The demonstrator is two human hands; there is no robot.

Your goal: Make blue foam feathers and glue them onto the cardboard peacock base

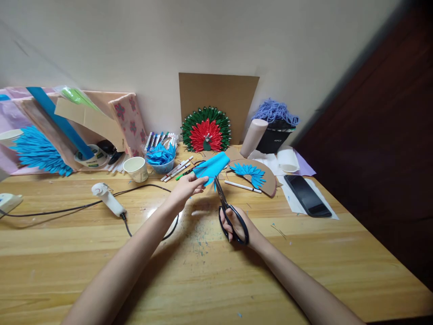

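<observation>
Left hand: the left hand (185, 188) reaches out over the worktop (203, 271), its grip closed on the near edge of a blue paper piece (212, 166), thumb on top and fingers beneath
Right hand: the right hand (241, 228) has its fingers through the black loops of the scissors (227, 208), its grip closed around the handles
Scissors: blades point away from the person and up toward the blue paper piece, their tips at its lower edge; whether the blades are parted is too fine to tell
Blue paper piece: held above the worktop, near its far middle, between the two hands and just in front of the pens
Half-round card: a brown cardboard half-disc (262, 174) with blue paper feathers glued in a fan lies just right of the paper, with a white pen (242, 186) resting at its near edge
Glue gun: a white glue gun (107, 197) lies left of the left hand, its black cord looping under the forearm
Behind: a paper cup (136, 169), a small bowl of blue cuttings (161, 159) and loose marker pens (176, 170); a red and green fan ornament (206, 131) leans on a cardboard sheet at the wall
Right side: a black phone (307, 195) lies on white paper, well apart from the hands
</observation>
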